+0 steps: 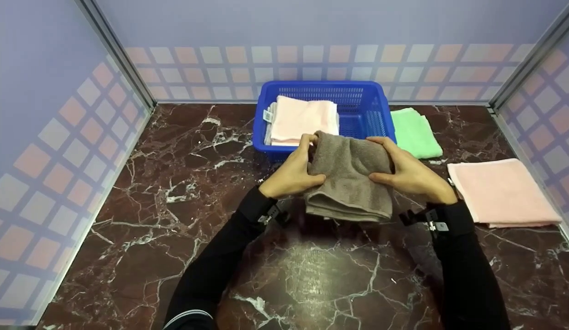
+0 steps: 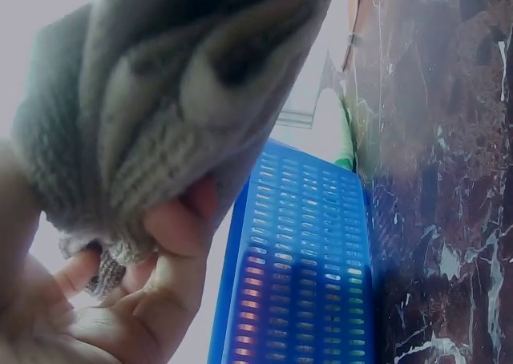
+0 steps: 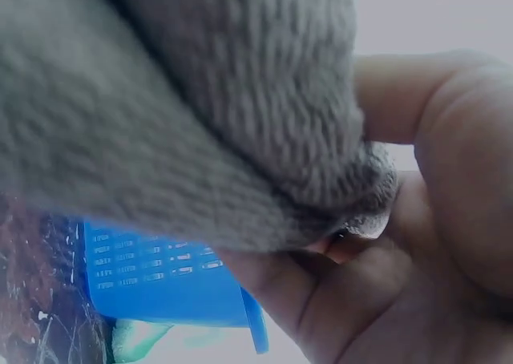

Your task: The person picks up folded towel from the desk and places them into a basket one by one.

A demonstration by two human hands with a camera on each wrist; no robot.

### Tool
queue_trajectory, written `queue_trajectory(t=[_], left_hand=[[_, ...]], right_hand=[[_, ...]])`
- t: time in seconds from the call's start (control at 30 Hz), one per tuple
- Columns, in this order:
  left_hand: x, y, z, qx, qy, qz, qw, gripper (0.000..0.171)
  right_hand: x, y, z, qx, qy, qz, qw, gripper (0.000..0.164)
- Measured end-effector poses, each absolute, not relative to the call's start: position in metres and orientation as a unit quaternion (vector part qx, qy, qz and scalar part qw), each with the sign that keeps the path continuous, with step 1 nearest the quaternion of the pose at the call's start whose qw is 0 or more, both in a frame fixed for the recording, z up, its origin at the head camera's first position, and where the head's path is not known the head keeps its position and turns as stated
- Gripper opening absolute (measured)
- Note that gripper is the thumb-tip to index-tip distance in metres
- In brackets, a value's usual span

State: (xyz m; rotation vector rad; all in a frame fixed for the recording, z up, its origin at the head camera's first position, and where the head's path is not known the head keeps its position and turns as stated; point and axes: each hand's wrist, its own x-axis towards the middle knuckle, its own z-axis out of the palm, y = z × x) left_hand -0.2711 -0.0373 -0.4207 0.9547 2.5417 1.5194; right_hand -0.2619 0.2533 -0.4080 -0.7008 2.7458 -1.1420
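Note:
A folded grey-brown towel (image 1: 353,178) is held up above the table, in front of a blue plastic basket (image 1: 385,110). My left hand (image 1: 293,172) grips its left edge, thumb on the near face and fingers behind. On the opposite edge my right hand (image 1: 408,176) pinches the cloth the same way. Both wrist views show the towel (image 2: 184,99) bunched between thumb and fingers. Inside the basket's left half lies a folded pink towel (image 1: 302,119), with a greyish cloth bearing a white tag (image 1: 267,115) beside it. The held towel hides part of the basket's front rim.
Right of the basket a folded green towel (image 1: 415,133) lies against its side. Farther right, a folded pink towel (image 1: 504,192) rests near the right wall. The dark marbled table (image 1: 174,229) is bounded by tiled-pattern panels (image 1: 293,59) at the back and both sides.

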Motion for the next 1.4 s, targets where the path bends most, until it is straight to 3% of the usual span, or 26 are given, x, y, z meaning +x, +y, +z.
queue_trajectory(t=[0.17, 0.37, 0.43, 0.57, 0.67, 0.77, 0.93, 1.1, 1.3, 1.4], left_hand=[[-0.275, -0.032, -0.414, 0.301, 0.793, 0.528, -0.042, 0.066], [-0.299, -0.01, -0.394, 0.29, 0.815, 0.48, -0.145, 0.032], [-0.313, 0.003, -0.39, 0.287, 0.821, 0.472, -0.141, 0.035], [-0.343, 0.031, -0.392, 0.29, 0.836, 0.456, -0.099, 0.061], [-0.361, 0.046, -0.398, 0.268, 0.859, 0.43, -0.072, 0.071], [-0.377, 0.051, -0.408, 0.225, 0.884, 0.409, -0.037, 0.072], [-0.386, 0.058, -0.423, 0.176, 0.941, 0.287, 0.036, 0.062], [-0.383, 0.06, -0.424, 0.15, 0.978, 0.129, 0.066, 0.051], [-0.38, 0.053, -0.42, 0.158, 0.98, 0.029, 0.114, 0.054], [-0.379, 0.053, -0.418, 0.178, 0.976, 0.02, 0.126, 0.058]], right_hand=[[-0.27, 0.25, -0.399, -0.206, 0.889, -0.409, 0.014, 0.091], [-0.304, 0.248, -0.372, -0.156, 0.861, -0.476, -0.082, 0.093], [-0.32, 0.25, -0.363, -0.131, 0.86, -0.474, -0.134, 0.089], [-0.347, 0.256, -0.357, -0.068, 0.873, -0.422, -0.237, 0.082], [-0.363, 0.259, -0.363, -0.024, 0.88, -0.396, -0.261, 0.079], [-0.378, 0.254, -0.376, -0.012, 0.891, -0.387, -0.235, 0.076], [-0.391, 0.24, -0.409, -0.088, 0.932, -0.31, -0.164, 0.071], [-0.391, 0.222, -0.428, -0.147, 0.968, -0.174, -0.106, 0.075], [-0.392, 0.212, -0.432, -0.151, 0.984, -0.03, -0.089, 0.033], [-0.392, 0.213, -0.431, -0.144, 0.988, 0.039, -0.047, 0.031]])
